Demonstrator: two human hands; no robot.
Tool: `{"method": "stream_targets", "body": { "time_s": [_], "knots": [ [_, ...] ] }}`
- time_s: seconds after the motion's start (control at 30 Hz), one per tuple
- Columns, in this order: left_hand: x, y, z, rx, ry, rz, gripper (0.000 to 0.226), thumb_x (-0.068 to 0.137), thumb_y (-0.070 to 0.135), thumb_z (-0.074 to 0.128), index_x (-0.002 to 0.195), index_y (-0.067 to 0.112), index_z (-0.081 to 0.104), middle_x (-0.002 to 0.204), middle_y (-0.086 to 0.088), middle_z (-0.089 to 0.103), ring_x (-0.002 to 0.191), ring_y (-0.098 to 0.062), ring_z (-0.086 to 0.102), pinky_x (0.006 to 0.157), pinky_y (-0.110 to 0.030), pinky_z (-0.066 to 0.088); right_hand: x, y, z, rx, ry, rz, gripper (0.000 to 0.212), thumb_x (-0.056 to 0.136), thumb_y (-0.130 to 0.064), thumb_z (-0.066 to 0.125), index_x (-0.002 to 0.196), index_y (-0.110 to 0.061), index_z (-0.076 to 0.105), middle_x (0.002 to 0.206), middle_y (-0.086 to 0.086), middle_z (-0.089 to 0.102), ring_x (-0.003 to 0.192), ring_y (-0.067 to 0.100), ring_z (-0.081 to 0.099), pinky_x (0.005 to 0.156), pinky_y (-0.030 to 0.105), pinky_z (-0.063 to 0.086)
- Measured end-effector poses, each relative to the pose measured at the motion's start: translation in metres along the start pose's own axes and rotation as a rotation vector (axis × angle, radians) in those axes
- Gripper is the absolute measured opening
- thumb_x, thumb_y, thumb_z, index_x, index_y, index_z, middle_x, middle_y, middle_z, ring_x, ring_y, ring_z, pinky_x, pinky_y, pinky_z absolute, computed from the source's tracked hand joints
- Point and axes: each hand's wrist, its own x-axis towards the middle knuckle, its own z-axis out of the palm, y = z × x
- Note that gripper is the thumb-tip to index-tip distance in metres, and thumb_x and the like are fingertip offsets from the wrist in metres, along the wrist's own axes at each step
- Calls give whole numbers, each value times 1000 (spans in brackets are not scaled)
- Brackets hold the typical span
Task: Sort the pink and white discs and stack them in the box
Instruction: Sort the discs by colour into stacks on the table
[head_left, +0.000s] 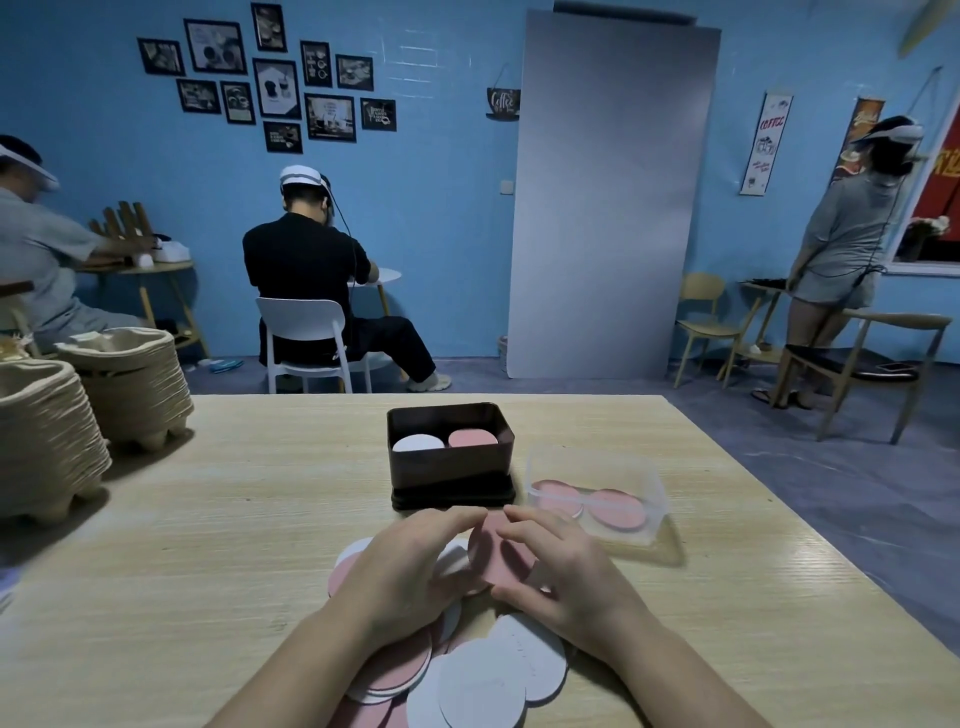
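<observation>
Loose discs (467, 675), pink and white mixed, lie heaped nearest us on the table (208, 519). Above them both hands meet on one pink disc (501, 553). The right hand (566, 566) pinches its rim. The left hand (410, 561) curls onto the upper edge, thumb hidden, probably pinching too. Thin, light, likely bendy; we judge rim grips best. Beyond, the box (451, 467) holds a white stack (418, 442) and a pink stack (472, 438); their heights are hidden.

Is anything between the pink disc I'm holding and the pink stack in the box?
Nothing visible. The left hand and right hand hold the pink disc just before the open box, pink stack in its right half. The clear container lies off to the right.
</observation>
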Motion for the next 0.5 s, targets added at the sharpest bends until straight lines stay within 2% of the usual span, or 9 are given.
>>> {"method": "stream_targets", "body": {
  "time_s": [0.13,0.23,0.37,0.5],
  "knots": [
    [6,1,-10,-26,-41,-16,63,85,39,76,139,44,45,129,28,58,118,6,51,94,-25,49,4,-1,-3,-13,-1,12,53,86,-55,67,131,-30,57,142,-9,52,133,10,44,108,30,41],
    [8,-8,-22,-6,-47,-40,46,91,40,69,135,39,54,130,28,58,121,8,50,98,-23,47,8,-1,-7,-20,4,49,54,84,-56,66,130,-30,58,141,-12,52,132,5,42,108,27,39],
    [-1,-22,-40,52,-42,-106,32,94,35,67,125,31,64,120,22,62,114,-1,56,94,-25,49,16,-5,-7,-32,-10,69,53,85,-49,71,132,-30,56,143,-14,49,133,5,40,108,19,32],
    [-18,-38,-48,57,-64,-148,31,94,41,62,124,36,63,120,24,60,116,3,52,97,-26,48,25,-16,3,-2,7,81,51,87,-45,72,133,-31,54,143,-18,47,134,1,35,105,14,26]
  ]
}}
